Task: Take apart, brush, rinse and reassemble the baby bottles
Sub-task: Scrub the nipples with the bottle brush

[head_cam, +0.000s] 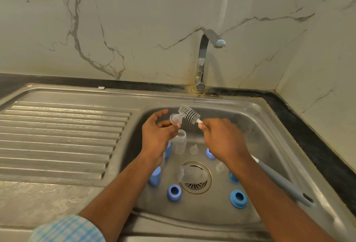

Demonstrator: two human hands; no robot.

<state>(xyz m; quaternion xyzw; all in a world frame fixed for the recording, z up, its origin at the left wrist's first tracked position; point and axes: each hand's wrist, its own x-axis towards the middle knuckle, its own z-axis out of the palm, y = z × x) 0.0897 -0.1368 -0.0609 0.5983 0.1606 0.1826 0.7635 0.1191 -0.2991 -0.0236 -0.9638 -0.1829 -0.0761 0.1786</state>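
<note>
Over the sink basin my left hand [157,132] pinches a clear silicone teat [176,118]. My right hand [219,137] grips a grey bottle brush, whose bristled head [189,114] touches the teat's tip; the grey handle [285,182] runs back past my wrist. Below, a clear bottle [179,142] stands upright and another clear bottle [190,174] lies on the drain. Two loose teats [193,149] [220,167] sit on the basin floor. Blue screw rings [174,191] [238,198] [210,153] and a blue cap [155,178] are scattered around them.
The steel sink [269,126] has a ribbed drainboard [57,135] on the left. A chrome tap [204,58] stands at the back with no water running. A marble wall rises behind, and a dark counter edge [317,145] runs along the right.
</note>
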